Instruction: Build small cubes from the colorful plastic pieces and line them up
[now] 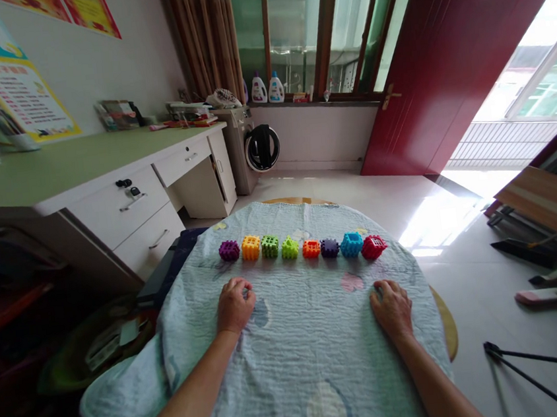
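Note:
Several coloured toy cubes with toothed edges and openwork faces stand in a row across the cloth. From left to right the row has a purple cube (229,251), a yellow cube (251,248), a green cube (270,246), a lime cube (289,248), an orange cube (311,249), a dark violet cube (330,248), a blue cube (351,244) and a red cube (374,247). My left hand (235,304), loosely curled, rests below the purple and yellow cubes, apart from them. Below the red cube lies my right hand (392,307), its fingers bent in. Neither hand shows anything held.
A pale blue patterned cloth (302,338) covers the round table. Left stands a desk (94,158) with drawers; behind it is a washing machine (240,149) with its door open. A red door (423,67) is at the back right. A black-legged stand (533,354) is right.

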### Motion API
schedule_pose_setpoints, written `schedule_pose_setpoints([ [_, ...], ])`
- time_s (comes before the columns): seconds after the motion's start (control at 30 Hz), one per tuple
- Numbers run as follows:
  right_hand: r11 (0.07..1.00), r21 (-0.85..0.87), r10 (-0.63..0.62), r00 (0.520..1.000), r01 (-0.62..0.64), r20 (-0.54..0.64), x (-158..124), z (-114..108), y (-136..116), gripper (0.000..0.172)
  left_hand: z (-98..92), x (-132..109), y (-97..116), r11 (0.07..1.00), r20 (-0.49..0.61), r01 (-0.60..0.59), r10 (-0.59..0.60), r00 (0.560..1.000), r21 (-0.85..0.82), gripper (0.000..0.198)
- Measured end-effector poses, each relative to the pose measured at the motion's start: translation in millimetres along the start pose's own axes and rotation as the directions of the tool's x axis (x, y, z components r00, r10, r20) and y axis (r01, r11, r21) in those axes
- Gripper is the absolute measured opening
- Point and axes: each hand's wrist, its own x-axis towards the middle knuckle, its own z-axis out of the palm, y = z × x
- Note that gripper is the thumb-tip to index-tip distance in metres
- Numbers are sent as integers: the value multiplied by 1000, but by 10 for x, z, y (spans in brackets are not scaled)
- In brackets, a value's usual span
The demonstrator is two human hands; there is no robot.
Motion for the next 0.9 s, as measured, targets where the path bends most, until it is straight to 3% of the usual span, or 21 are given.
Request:
schedule_pose_setpoints([
  [0.9,1000,-3,14,1000,-14,-15,-2,11,-20,26,16,14,-18,999,18,-16,15,1000,35,13],
])
